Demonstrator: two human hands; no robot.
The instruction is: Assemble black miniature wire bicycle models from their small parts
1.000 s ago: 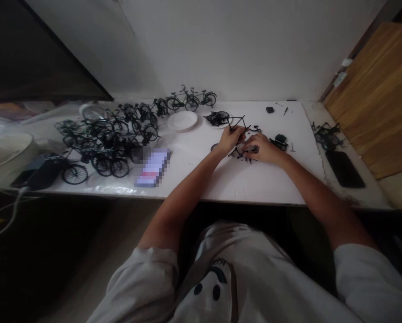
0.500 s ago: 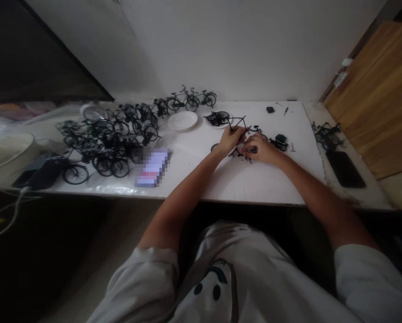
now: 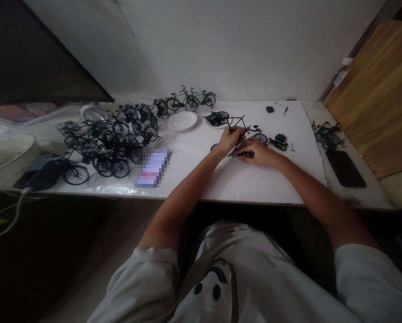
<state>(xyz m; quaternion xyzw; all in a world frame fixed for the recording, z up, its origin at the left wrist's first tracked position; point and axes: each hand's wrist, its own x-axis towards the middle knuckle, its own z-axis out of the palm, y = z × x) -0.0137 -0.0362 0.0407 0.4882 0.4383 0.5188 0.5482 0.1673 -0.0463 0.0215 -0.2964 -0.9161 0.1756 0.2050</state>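
Observation:
My left hand (image 3: 230,140) is closed around a thin black model bicycle frame (image 3: 237,122), its tubes rising above the fingers. Close beside it, my right hand (image 3: 257,151) is low over the white board with curled fingers. Small black parts (image 3: 246,154) show beneath those fingers; what the fingertips pinch is hidden. Just beyond the right hand lie a small spoked wheel (image 3: 260,138) and a black saddle-like piece (image 3: 254,128). Part of another dark wheel (image 3: 214,147) shows left of my left wrist.
Many assembled model bicycles (image 3: 111,134) crowd the left side, near a phone with a lit screen (image 3: 152,167). A white plate (image 3: 183,121) and a plate of black parts (image 3: 218,118) stand behind. Green-black pieces (image 3: 279,141) and a dark phone (image 3: 345,168) lie right.
My right hand has moved down and slightly toward me, from near the left fingers to the small black parts on the board. My left hand keeps the frame nearly still.

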